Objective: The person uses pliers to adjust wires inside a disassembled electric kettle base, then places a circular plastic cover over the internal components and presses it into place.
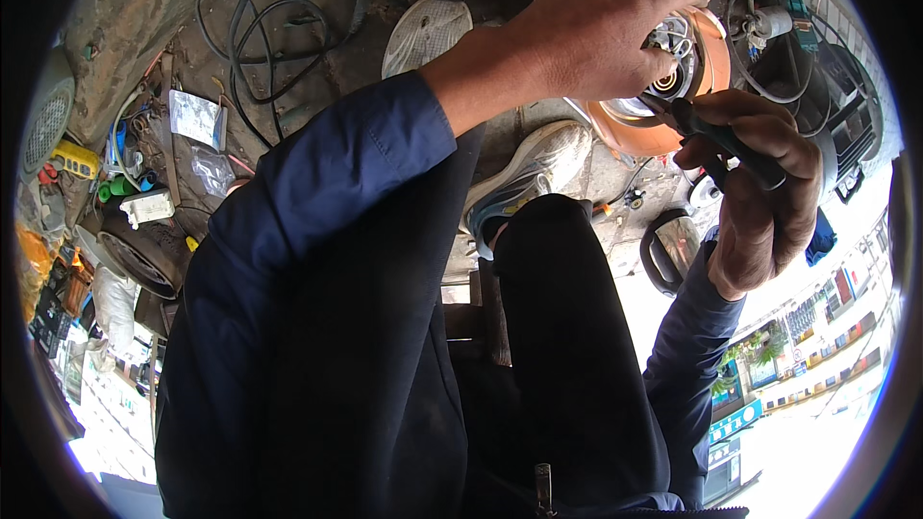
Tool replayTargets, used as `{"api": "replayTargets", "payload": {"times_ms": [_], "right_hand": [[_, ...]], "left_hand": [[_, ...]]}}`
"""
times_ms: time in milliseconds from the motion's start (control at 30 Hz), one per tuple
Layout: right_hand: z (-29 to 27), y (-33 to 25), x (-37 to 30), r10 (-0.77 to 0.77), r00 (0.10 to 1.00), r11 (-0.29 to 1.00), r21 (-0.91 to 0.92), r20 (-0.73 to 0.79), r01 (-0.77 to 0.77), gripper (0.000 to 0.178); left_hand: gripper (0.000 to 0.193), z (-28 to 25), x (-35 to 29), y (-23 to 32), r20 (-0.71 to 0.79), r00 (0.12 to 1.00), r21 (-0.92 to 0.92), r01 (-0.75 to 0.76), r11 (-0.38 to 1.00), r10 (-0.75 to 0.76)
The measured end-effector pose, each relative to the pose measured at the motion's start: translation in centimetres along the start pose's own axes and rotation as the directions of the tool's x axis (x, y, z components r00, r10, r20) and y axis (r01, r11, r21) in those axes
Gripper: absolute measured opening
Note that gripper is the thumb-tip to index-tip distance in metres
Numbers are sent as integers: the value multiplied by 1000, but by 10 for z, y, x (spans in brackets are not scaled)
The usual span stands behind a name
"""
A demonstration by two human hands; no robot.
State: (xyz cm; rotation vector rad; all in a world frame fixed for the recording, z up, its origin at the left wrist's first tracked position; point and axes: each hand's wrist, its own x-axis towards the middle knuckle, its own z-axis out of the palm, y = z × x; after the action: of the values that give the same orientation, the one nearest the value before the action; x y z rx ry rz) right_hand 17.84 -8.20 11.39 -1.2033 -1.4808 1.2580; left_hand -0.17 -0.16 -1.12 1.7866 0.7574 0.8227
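While the head view looks down over a dark blue sleeve and black trousers, the left hand [601, 34] lies curled over the top of an orange round appliance [663, 86], its fingers [663, 62] bent down onto the exposed wires and coil at the open centre, touching them. The right hand [760, 187] is closed in a fist around the dark handles of a pair of pliers [716, 135], just beside the appliance's lower right rim; the tool's tip points up and left into the opening, right under the left fingertips. Whether the tip grips a wire cannot be told. The appliance sits above the raised knee, beyond a pale sneaker [538, 168].

On the ground at left, a clear plastic packet [195, 117] with a pale rectangular label lies flat beside a black cable loop [269, 43]. Nearer the rim is a yellow boxy tool [75, 160], with a small white block [146, 208] lower down. A steel kettle [673, 248] stands below the right wrist. Far down at right, a blue rectangular sign [735, 420] sits on a building front.
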Motion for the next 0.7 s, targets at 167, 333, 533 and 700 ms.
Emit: {"api": "replayTargets", "payload": {"times_ms": [167,333,533,700], "right_hand": [[-4,0,-1,9,999,1000,1,43,-9,30],[-7,-2,-2,37,997,999,-10,62,-36,31],[-8,-1,-2,23,998,1000,-3,64,-23,29],[-5,5,-6,3,1000,1000,12,-22,-3,31]], "left_hand": [[69,1,-1,-2,-1,1000,-4,-7,1000,7],[69,0,-1,-2,10,1000,-14,2,1000,-2],[68,1,-1,-2,8,1000,3,1,1000,-1],[69,1,0,-2,5,1000,-1,0,1000,0]]}}
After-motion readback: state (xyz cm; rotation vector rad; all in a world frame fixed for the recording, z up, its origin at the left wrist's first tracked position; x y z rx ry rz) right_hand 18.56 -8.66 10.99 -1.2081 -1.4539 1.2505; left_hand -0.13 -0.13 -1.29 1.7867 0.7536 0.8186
